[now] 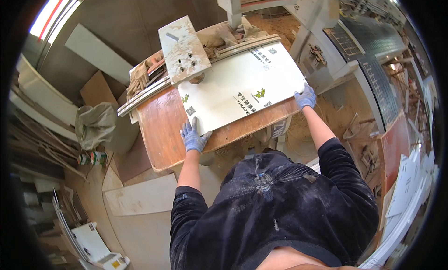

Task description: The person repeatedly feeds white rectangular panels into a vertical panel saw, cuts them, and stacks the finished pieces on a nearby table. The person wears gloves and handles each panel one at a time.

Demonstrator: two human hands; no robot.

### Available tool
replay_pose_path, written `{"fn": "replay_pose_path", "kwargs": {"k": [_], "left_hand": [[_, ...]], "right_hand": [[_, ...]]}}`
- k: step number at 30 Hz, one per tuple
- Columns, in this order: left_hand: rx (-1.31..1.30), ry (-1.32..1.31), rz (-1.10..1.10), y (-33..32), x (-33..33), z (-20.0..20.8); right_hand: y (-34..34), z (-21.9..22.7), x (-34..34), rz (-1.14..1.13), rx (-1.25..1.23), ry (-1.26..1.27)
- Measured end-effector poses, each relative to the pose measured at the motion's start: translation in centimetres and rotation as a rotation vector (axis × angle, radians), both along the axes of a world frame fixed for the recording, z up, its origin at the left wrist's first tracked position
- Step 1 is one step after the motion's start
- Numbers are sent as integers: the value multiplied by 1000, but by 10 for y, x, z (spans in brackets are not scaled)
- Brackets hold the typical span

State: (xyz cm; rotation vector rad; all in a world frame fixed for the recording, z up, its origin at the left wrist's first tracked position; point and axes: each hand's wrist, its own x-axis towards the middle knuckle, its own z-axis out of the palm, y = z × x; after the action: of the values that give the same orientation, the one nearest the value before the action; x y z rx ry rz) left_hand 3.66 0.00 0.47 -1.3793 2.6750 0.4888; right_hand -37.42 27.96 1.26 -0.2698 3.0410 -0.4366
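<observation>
A white printed board [224, 95] lies flat on a worn brown wooden table [161, 130]. Its far left part runs beneath a dusty pale machine plate [184, 43], up to a round cutter-like part [197, 78] under that plate. My left hand [195, 138], in a blue-grey glove, rests on the board's near left corner with fingers spread. At the opposite end, my right hand [306, 97], gloved alike, grips the near right corner, thumb on the near side and fingers along the right edge. The undersides of both hands are hidden.
A long pale fence rail [247, 47] crosses the table behind the board, with cloths and gloves [140, 78] heaped beyond. A machine post [228, 8] stands behind. On the left are a sack [95, 123] and leaning panels [98, 50]; more machinery [322, 36] stands right.
</observation>
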Motion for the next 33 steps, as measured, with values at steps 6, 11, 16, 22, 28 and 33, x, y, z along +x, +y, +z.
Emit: {"fn": "replay_pose_path", "kwargs": {"k": [6, 11, 16, 22, 28, 33], "left_hand": [[6, -19, 49, 4, -1, 6], [-6, 46, 151, 13, 1, -5], [-58, 219, 266, 23, 30, -27], [-193, 204, 608, 4, 103, -45], [-213, 104, 849, -48, 170, -29], [-7, 291, 972, -101, 202, -41]], "right_hand": [[9, -20, -45, 61, -52, -170], [9, -23, -54, 42, -101, -243], [4, -5, -54, 32, -21, -297], [-21, 16, 25, 321, 218, -198], [-57, 19, 117, 587, 137, -110], [-87, 16, 163, 752, 3, -124]]}}
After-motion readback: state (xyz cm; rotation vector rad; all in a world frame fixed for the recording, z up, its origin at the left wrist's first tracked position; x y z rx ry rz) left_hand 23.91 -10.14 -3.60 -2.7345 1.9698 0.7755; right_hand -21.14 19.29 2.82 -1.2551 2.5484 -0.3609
